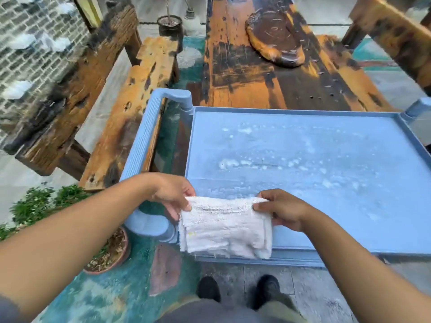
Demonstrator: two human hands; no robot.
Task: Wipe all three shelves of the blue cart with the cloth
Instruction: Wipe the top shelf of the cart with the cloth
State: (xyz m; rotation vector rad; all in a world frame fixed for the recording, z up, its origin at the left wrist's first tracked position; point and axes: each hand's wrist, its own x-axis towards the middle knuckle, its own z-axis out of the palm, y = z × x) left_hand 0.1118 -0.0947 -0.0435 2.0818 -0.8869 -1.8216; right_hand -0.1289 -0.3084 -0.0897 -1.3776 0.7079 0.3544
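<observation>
The blue cart's top shelf (pixel 314 159) fills the middle right of the head view, flecked with white foamy spots and streaks. A folded white cloth (pixel 224 226) hangs over the shelf's near left corner. My left hand (pixel 172 194) pinches its upper left corner and my right hand (pixel 282 209) pinches its upper right corner, stretching it between them just above the shelf's front edge. The cart's blue handle (pixel 144 141) runs along the left side. The lower shelves are hidden under the top one.
A worn wooden table (pixel 268 73) with a dark slab (pixel 274 36) stands right behind the cart. A wooden bench (pixel 130 108) sits to the left, potted plants (pixel 109 250) at lower left. My shoes (pixel 238 290) stand on the floor in front of the cart.
</observation>
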